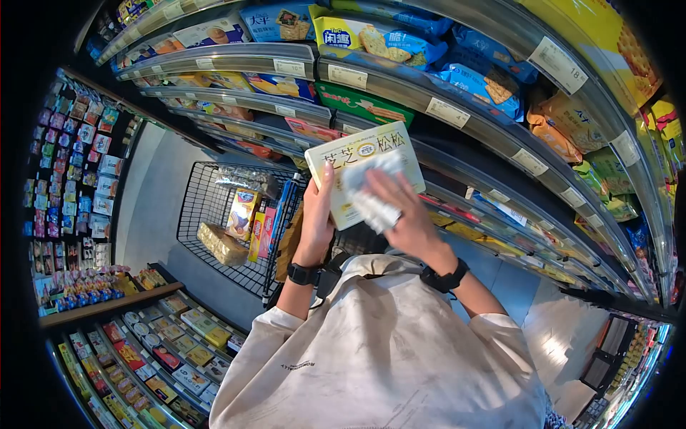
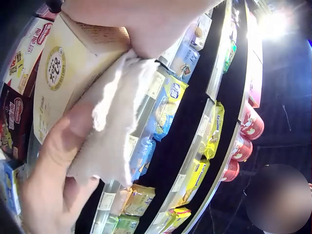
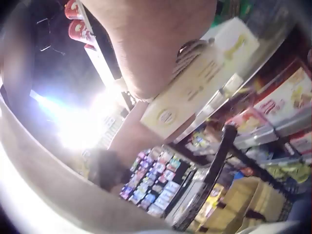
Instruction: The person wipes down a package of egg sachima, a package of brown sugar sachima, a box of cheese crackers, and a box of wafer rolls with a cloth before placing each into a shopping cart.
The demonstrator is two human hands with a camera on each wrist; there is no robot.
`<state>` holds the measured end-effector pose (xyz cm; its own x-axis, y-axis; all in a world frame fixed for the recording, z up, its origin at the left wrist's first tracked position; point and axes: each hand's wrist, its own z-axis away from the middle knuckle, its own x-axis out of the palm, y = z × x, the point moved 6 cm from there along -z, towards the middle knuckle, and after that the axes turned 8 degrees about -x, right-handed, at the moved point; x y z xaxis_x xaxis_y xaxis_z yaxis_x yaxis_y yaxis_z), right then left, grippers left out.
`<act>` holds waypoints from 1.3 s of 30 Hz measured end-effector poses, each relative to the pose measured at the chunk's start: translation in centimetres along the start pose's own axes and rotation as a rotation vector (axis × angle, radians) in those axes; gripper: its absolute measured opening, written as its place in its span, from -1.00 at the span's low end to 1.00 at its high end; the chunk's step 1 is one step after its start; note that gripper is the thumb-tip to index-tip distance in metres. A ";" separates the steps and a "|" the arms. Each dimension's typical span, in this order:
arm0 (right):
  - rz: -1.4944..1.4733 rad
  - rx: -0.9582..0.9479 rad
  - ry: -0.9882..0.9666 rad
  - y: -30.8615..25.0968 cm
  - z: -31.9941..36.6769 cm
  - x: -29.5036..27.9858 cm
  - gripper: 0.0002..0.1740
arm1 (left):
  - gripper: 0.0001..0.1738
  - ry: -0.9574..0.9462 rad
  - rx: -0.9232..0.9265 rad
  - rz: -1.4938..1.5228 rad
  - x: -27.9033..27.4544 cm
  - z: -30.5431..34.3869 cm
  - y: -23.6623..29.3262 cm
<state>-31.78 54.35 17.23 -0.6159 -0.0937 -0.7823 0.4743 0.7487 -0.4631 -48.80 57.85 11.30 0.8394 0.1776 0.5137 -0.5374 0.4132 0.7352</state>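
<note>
The left hand [image 1: 319, 214] grips a box [image 1: 341, 166], probably steadying it (the right hand [image 1: 407, 218] holds a white cloth [image 1: 373, 206] against its front).

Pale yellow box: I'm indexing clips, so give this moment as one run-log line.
left hand: holds pale yellow box | right hand: holds white cloth against box | shopping cart: packages inside

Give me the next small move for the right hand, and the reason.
Probably slide the white cloth toward the large lettering: the right hand holds it over the box, that lettering lies uncovered, and the left hand grips the box's side, which should steady it.
</note>
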 end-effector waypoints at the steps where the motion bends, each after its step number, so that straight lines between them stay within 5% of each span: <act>1: -0.059 -0.042 -0.064 -1.6 -0.4 0.8 -0.19 | -0.39 0.001 0.052 -0.020 0.2 -0.1 0.1; 3: -0.103 -0.050 -0.109 -2.3 -0.5 1.3 -0.26 | -0.40 -0.105 0.060 -0.010 0.9 0.3 0.0; 9: -0.093 0.195 0.341 4.2 0.0 -4.0 -0.42 | -0.30 -0.021 0.070 -0.166 1.1 2.0 1.3; 10: 0.132 0.132 0.251 2.7 -0.7 -3.8 -0.42 | -0.37 -0.008 0.070 -0.110 1.4 2.1 1.2; 13: -0.036 -0.056 0.038 -2.4 -1.9 0.3 -0.37 | -0.35 -0.069 0.181 -0.205 2.0 1.6 0.7; 17: 0.061 -0.001 0.070 -1.5 -1.9 -1.0 -0.36 | -0.42 -0.090 0.153 -0.163 1.6 2.6 0.8; 19: 0.000 0.104 0.257 1.8 -0.8 -2.4 -0.42 | -0.43 -0.084 0.142 -0.256 1.9 3.7 1.4; 21: -0.413 0.262 0.412 4.3 0.1 -2.6 -0.46 | -0.43 -0.085 0.140 -0.346 2.3 3.8 1.7; 23: -0.317 0.202 0.426 2.7 0.3 -2.6 -0.48 | -0.41 -0.119 0.338 -0.558 3.2 3.9 1.6; 29: -0.385 0.054 0.268 -0.5 -0.5 -2.7 -0.47 | -0.43 -0.065 0.404 -0.827 3.2 3.8 1.7; 31: -0.573 0.178 0.308 0.8 0.5 -2.3 -0.51 | -0.47 0.012 0.408 -1.088 3.6 4.3 2.4; 35: -0.543 0.536 0.235 6.5 4.4 -1.2 -0.55 | -0.50 -0.034 0.396 -1.014 3.1 4.4 3.0; 38: -0.550 0.558 0.199 5.7 4.3 -1.8 -0.55 | -0.47 -0.155 0.415 -1.097 3.5 4.3 2.9; 39: -0.566 0.375 0.294 4.5 3.4 -1.8 -0.53 | -0.47 -0.156 0.412 -1.097 3.9 4.4 2.9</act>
<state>-26.36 55.67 15.13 -0.9481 -0.1797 -0.2623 0.1851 0.3589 -0.9148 -47.41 55.76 17.37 0.8648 -0.2153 -0.4537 0.4547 -0.0479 0.8894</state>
